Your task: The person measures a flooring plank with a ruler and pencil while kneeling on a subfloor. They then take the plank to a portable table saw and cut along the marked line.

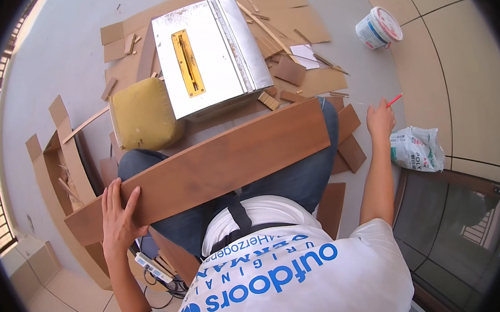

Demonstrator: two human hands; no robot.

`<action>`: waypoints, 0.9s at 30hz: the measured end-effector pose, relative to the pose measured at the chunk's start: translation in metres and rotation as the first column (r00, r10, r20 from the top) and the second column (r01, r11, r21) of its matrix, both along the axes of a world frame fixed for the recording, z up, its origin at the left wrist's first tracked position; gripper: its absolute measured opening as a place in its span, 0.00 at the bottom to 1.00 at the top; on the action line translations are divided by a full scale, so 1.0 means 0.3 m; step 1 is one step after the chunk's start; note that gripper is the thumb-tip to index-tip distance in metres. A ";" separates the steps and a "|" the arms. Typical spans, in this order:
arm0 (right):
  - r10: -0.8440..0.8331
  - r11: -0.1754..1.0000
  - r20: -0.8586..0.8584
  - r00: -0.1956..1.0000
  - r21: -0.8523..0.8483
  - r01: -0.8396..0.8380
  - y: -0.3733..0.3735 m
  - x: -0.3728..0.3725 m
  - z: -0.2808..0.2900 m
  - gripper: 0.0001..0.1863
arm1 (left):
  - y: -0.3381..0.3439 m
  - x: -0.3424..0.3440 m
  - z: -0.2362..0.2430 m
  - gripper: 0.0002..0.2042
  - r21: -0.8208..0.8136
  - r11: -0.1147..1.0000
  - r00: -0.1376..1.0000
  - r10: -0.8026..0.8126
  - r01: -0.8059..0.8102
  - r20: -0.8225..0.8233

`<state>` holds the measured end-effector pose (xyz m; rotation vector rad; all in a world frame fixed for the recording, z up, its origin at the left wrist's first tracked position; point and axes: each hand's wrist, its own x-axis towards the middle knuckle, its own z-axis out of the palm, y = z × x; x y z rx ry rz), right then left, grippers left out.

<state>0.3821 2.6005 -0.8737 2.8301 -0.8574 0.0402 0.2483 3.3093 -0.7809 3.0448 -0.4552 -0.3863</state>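
Observation:
A long reddish-brown wooden plank (222,163) lies slantwise across my thighs. Its left end reaches past my knee and its right end rests near my right knee. My left hand (119,212) lies on the plank toward its left end, fingers spread over the top face. Out to the right, away from the plank, my right hand (380,118) is closed around a thin red pencil (394,100), which points up and to the right. In front of me stands a silver metal box (213,61) like a small table saw, with a yellow slotted plate (188,62) in its top.
A yellow padded stool (144,114) stands left of the metal box. Wood offcuts (289,70) litter the flattened cardboard (305,21). An open cardboard box (50,162) and a power strip (154,266) are at left. A white bucket (378,28) and a plastic bag (415,149) are at right.

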 end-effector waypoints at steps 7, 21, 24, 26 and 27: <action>0.177 0.520 0.464 0.868 0.705 -0.483 0.427 0.037 0.100 0.21 | -0.014 0.019 -0.002 0.52 -0.029 0.999 0.999 0.044 -0.045 -0.029; 0.216 0.245 0.517 0.829 0.793 -0.558 0.529 -0.010 0.026 0.20 | 0.117 -0.490 -0.438 0.38 -0.809 -0.011 -0.028 1.000 -0.587 0.007; 0.178 0.170 0.535 0.826 0.810 -0.561 0.554 0.008 0.062 0.19 | 0.110 -0.511 -0.480 0.25 -0.539 -0.840 0.295 0.502 -0.057 -0.813; 0.149 0.157 0.559 0.816 0.801 -0.578 0.547 0.005 0.107 0.19 | 0.009 -0.373 -0.451 0.24 -0.547 -0.837 0.365 0.506 -0.009 -0.782; 0.133 0.121 0.551 0.824 0.816 -0.565 0.553 0.010 0.123 0.18 | -0.023 -0.314 -0.432 0.23 -0.558 -0.828 0.409 0.527 0.051 -0.745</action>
